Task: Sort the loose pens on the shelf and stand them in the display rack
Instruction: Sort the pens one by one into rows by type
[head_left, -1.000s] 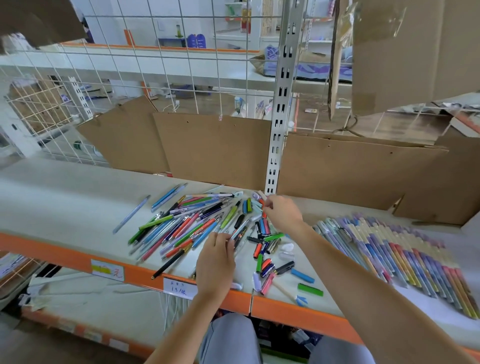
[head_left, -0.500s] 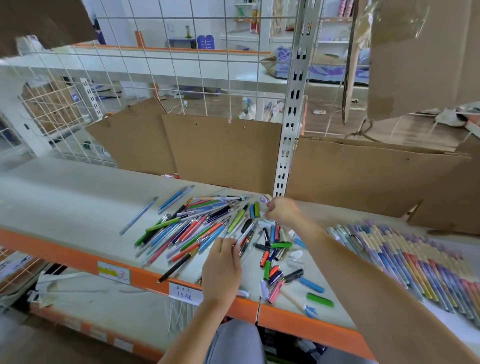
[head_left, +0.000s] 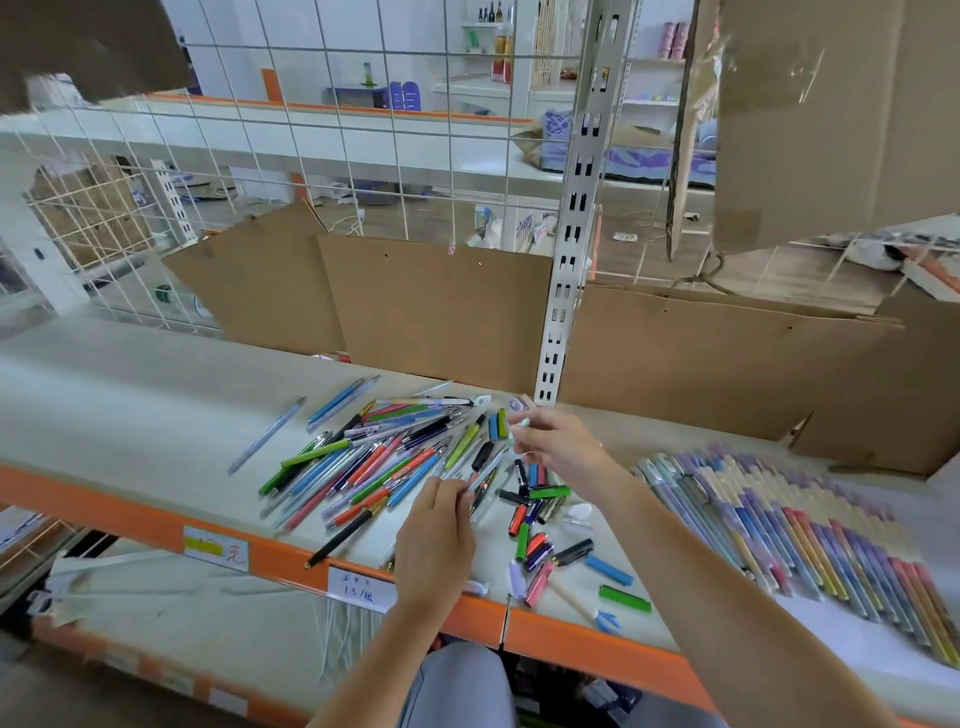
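A pile of loose pens (head_left: 384, 457) in many colours lies on the pale shelf (head_left: 130, 405). My left hand (head_left: 436, 540) is at the pile's front edge, its fingertips pinching a slim grey pen (head_left: 485, 480). My right hand (head_left: 563, 444) hovers over the pile's right side and pinches a small pale pen piece (head_left: 519, 423). Short pens and caps (head_left: 540, 545) lie scattered between my forearms. A sorted row of pens (head_left: 789, 525) lies flat on the shelf to the right.
Cardboard sheets (head_left: 441, 306) stand along the back of the shelf, split by a slotted metal upright (head_left: 569, 260). A wire grid (head_left: 311, 130) rises behind. The orange shelf lip (head_left: 156, 525) carries price labels. Bare shelf lies to the left of the pile.
My left fingers have drawn together onto the slim grey pen at the pile's front. My right hand stays over the pile's right side with the pale piece. The view has tilted up slightly.
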